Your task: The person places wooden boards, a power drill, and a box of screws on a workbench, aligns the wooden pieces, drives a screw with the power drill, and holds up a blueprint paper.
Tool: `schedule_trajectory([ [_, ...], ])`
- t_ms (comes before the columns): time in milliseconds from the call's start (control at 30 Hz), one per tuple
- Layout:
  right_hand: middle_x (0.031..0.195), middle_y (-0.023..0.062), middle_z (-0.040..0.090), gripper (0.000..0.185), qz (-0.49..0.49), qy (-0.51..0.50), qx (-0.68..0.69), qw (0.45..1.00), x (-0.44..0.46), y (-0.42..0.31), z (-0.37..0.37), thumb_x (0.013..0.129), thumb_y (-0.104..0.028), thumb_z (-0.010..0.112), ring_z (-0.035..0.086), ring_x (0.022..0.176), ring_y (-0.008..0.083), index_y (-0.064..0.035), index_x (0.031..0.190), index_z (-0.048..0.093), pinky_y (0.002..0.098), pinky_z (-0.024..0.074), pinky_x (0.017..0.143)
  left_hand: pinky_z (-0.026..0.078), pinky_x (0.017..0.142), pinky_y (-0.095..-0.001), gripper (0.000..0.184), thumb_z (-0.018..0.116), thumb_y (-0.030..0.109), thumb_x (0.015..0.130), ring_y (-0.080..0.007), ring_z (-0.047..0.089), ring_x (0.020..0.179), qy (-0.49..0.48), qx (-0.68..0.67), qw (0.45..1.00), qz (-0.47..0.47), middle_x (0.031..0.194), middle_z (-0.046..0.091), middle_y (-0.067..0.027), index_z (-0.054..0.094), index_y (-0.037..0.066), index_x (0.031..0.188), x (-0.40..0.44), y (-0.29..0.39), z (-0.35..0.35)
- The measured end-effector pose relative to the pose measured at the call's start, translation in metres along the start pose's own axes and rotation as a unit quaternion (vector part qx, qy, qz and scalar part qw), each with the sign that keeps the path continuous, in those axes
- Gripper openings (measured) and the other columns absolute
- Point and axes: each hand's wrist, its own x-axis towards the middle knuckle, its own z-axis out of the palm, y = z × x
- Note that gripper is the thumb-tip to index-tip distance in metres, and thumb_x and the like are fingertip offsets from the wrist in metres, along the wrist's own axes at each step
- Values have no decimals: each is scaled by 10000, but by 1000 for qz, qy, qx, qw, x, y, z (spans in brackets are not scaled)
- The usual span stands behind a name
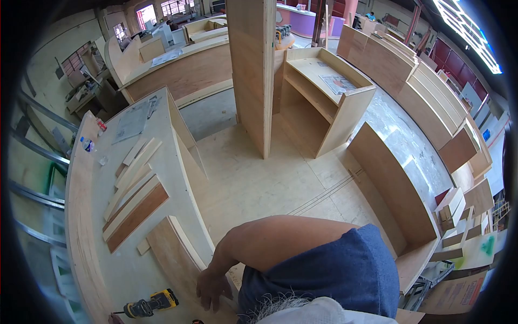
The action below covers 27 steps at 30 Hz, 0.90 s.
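Observation:
My right hand (213, 289) reaches across from the blue sleeve, fingers apart and pointing down onto the curved plywood piece (175, 254) at the bench edge. It appears to hold nothing. Left of it a yellow and black cordless drill (147, 304) lies on its side on the grey-white bench top (116, 275), its bit pointing left. At the bottom edge, beside the bit tip, shows a small part of what seems to be my left hand (114, 319); its fingers are mostly cut off. A small wood block (143, 247) lies beside the curved piece.
Several wood strips (135, 200) lie on the bench, with a plastic bottle (87, 143), a red can (101, 125) and a plastic sheet (132, 124) farther back. A tall plywood panel (251, 81) stands ahead. A shelved counter (329, 92) and a curved panel (394, 183) stand right.

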Motion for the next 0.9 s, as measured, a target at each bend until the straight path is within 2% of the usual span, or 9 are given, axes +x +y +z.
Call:
schedule_trajectory([
  [100, 1675, 104, 413, 852, 3, -40, 19, 999, 2, -1, -5, 893, -656, 687, 391, 1549, 268, -264, 1610, 446, 492, 336, 1246, 468, 1071, -273, 534, 708, 371, 1041, -206, 594, 1254, -95, -125, 983, -93, 1382, 625, -240, 593, -30, 1374, 1, -12, -1],
  [133, 1675, 104, 413, 852, -10, -37, 21, 999, 2, -2, -6, 893, -656, 687, 391, 1549, 268, -264, 1610, 446, 492, 336, 1246, 461, 1108, -301, 529, 676, 329, 1058, -219, 584, 1283, -72, -310, 940, -120, 1402, 609, -214, 561, -43, 1415, 20, -19, 17],
  [200, 1672, 133, 411, 873, -8, -4, 39, 999, 0, -1, 2, 894, -647, 693, 378, 1555, 289, -235, 1619, 436, 503, 323, 1251, 445, 1181, -356, 526, 611, 245, 1091, -246, 563, 1343, -1, -670, 727, -153, 1444, 577, -163, 496, -68, 1497, 51, -12, 44],
  [267, 1674, 144, 405, 884, -21, 1, 58, 998, 2, 0, 4, 891, -640, 700, 376, 1556, 297, -222, 1622, 431, 506, 319, 1253, 470, 1168, -314, 444, 584, 147, 1099, -231, 574, 1332, -34, -578, 814, -47, 1419, 593, -170, 512, -107, 1456, 44, -12, 43],
  [400, 1681, 158, 387, 897, -7, 2, 82, 997, -1, 0, -4, 885, -606, 727, 356, 1566, 302, -204, 1627, 424, 510, 303, 1263, 520, 1107, -308, 351, 534, 55, 1104, -209, 612, 1274, 4, -158, 987, -13, 1358, 630, -161, 541, -126, 1405, 39, 23, 39],
  [633, 1702, 152, 345, 888, -22, -15, 122, 992, -1, 5, -5, 902, -547, 743, 322, 1581, 303, -204, 1642, 395, 510, 270, 1287, 528, 1059, -292, 316, 578, -1, 1067, -162, 658, 1154, 45, -266, 961, -65, 1190, 684, -106, 570, -97, 1368, 36, 38, 45],
  [733, 1711, 150, 325, 892, -7, -24, 138, 990, 0, 4, -2, 912, -537, 735, 320, 1580, 314, -199, 1653, 371, 509, 259, 1296, 542, 999, -278, 175, 644, 145, 1064, -146, 663, 1044, 43, -528, 841, -114, 1078, 683, -62, 651, -21, 1120, 48, 15, 58],
  [800, 1717, 148, 313, 892, 20, -61, 127, 990, 1, 3, -11, 919, -535, 724, 320, 1579, 320, -193, 1658, 361, 508, 256, 1301, 545, 1003, -284, 173, 663, 179, 1057, -144, 663, 1016, 96, -670, 701, -225, 1030, 683, -57, 662, 6, 1068, 37, 55, 51],
  [900, 1712, 148, 319, 885, 18, -53, 128, 990, 2, 4, -7, 920, -532, 721, 333, 1570, 324, -193, 1656, 365, 508, 263, 1297, 547, 1016, -300, 223, 677, 215, 1057, -162, 667, 1044, 123, -717, 650, -220, 1062, 686, -65, 664, -2, 1104, 29, 62, 63],
])
